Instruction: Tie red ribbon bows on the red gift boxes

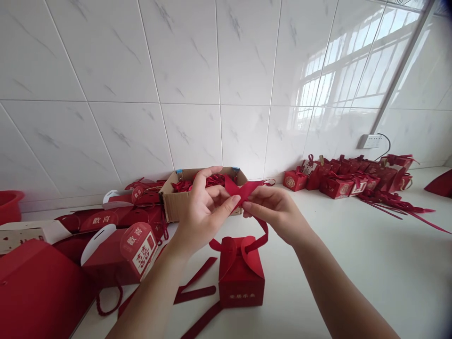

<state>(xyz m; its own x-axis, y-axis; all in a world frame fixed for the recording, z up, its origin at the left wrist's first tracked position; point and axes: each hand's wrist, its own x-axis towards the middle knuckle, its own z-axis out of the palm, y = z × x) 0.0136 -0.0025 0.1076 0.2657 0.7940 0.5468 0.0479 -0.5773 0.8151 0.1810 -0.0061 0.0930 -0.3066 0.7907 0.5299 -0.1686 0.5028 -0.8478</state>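
A small red gift box (241,278) stands upright on the white table in front of me, its curved top flaps folded together. Red ribbon (262,230) threads through the flaps and rises to my hands above it. Between thumb and fingers, my left hand (208,207) pinches the ribbon where it crosses. My right hand (270,207) pinches the same crossing from the other side, the fingertips of both hands close together. Loose ribbon strips (197,294) lie on the table left of the box.
Behind my hands is a cardboard box (172,202) of red items. Larger red gift boxes (116,254) crowd the left, beside a red basin (10,205). Several small red boxes (335,186) and loose ribbons (395,202) sit along the tiled wall at right, below a socket (369,141).
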